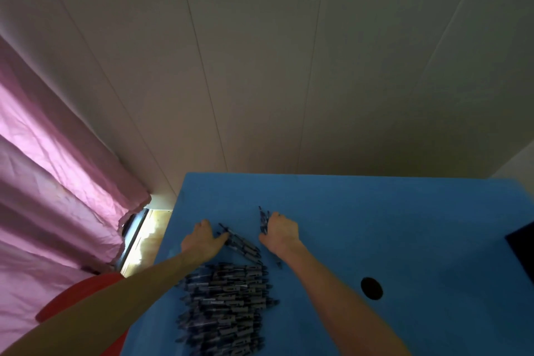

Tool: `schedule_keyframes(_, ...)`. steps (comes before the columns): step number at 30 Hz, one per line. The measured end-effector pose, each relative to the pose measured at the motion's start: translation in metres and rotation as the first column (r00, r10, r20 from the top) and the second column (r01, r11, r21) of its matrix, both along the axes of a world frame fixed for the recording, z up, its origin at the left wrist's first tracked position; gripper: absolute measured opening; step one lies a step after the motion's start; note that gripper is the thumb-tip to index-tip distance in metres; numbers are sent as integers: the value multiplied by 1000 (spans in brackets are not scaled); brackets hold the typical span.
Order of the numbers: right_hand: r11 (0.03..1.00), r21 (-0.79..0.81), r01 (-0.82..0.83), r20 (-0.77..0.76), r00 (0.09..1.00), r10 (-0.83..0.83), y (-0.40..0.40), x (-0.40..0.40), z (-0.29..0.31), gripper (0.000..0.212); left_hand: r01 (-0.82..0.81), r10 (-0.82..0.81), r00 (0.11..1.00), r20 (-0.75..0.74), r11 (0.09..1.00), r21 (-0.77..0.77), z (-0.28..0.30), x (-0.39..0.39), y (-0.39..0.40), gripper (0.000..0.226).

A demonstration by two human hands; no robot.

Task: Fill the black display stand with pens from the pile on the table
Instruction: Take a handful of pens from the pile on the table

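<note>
A large pile of dark pens lies on the blue table between my forearms. Beyond the pile, my left hand rests beside a small row of pens, its thumb touching them. My right hand grips a bunch of pens that stick up past its fingers. A black object, possibly the display stand, shows only as a corner at the right edge of the frame.
A round black hole is set in the table right of my right forearm. A pink curtain hangs on the left, a red seat sits below it, and a panelled wall stands behind the table.
</note>
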State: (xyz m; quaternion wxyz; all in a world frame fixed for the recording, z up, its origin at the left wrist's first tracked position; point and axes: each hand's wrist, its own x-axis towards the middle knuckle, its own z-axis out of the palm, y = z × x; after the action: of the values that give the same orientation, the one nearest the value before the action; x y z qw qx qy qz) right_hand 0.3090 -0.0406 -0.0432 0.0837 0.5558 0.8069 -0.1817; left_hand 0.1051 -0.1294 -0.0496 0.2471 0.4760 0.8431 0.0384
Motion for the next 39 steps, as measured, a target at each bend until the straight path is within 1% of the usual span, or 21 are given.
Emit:
schedule_keyframes(2,999,16,-42,58,997,41,3,0,4,33,32,-33,999,-17,997,-70,3,5,3,70)
schedule_keyframes(3,998,17,-62,92,994,60,5,2,5,27,41,-42,999,-15,996,-78,4,9,7,71)
schedule_keyframes(5,996,9,-86,136,987,84,8,7,7,22,39,-38,999,12,997,-60,7,19,17,72)
schedule_keyframes(7,992,7,-122,175,977,119,8,12,9,24,40,-40,999,10,999,-36,8,33,27,71)
schedule_keyframes(11,983,36,-178,254,953,164,8,23,6,34,67,-67,998,-13,997,29,8,57,42,58)
schedule_keyframes(14,983,22,-180,263,950,168,13,32,3,39,93,-91,995,-42,994,51,7,69,44,60)
schedule_keyframes(17,980,11,-198,256,948,189,20,37,6,43,33,-31,997,-74,999,20,7,72,44,64)
schedule_keyframes(20,980,-22,-199,244,949,198,24,39,7,40,24,-26,999,-39,999,-46,5,69,52,61)
schedule_keyframes(22,982,-63,-177,208,960,186,25,41,4,38,50,-49,999,7,995,-81,4,70,59,57)
schedule_keyframes(24,982,-95,-162,146,974,175,27,44,2,38,70,-69,998,11,994,-90,5,76,68,48)
schedule_keyframes(26,980,-135,-148,46,987,156,31,50,0,39,87,-90,996,-24,990,-111,9,87,76,43)
schedule_keyframes(29,960,-260,-101,-184,981,53,37,64,-7,39,145,-156,984,-85,981,-126,7,103,85,39)
schedule_keyframes(31,946,-311,-95,-274,962,7,37,71,-10,39,189,-206,970,-133,973,-131,6,111,90,35)
schedule_keyframes(33,940,-328,-94,-327,945,-20,36,77,-11,40,230,-249,957,-146,963,-138,4,116,94,32)
schedule_keyframes(36,946,-323,-35,-426,897,-113,30,83,-18,44,319,-339,918,-205,940,-122,4,115,95,28)
schedule_keyframes(37,943,-334,16,-468,865,-181,27,85,-20,45,362,-379,893,-244,925,-114,4,114,94,26)
schedule_keyframes(39,922,-367,124,-556,765,-325,22,89,-23,46,411,-426,852,-305,904,-116,4,114,93,24)
